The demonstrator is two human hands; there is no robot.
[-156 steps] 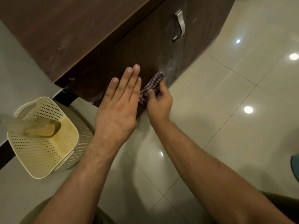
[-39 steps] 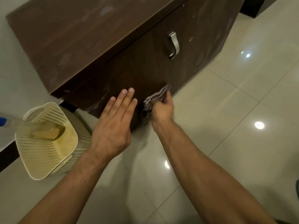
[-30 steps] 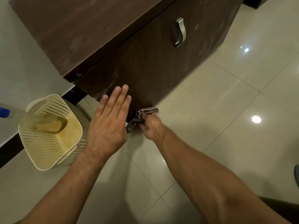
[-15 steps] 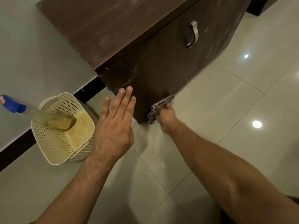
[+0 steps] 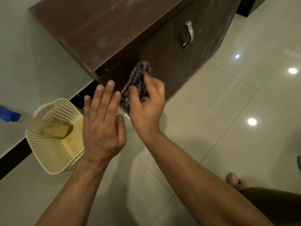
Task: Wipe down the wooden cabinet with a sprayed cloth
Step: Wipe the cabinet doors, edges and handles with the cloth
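Observation:
The dark brown wooden cabinet (image 5: 164,51) fills the upper middle, its top dusty and its door carrying a silver handle (image 5: 188,35). My right hand (image 5: 146,105) grips a checkered cloth (image 5: 136,80) and presses it against the cabinet front near the left corner. My left hand (image 5: 103,123) is flat with fingers extended, beside that corner, holding nothing; whether it touches the cabinet is unclear.
A cream perforated basket (image 5: 53,154) stands on the tiled floor at left, with a spray bottle (image 5: 48,128) with a blue head (image 5: 9,114) leaning in it. A black skirting runs along the wall. My toes (image 5: 234,179) show at lower right.
My right hand has lifted the cloth from the cabinet's bottom edge up onto the door front near the left corner. My left hand stays flat beside it.

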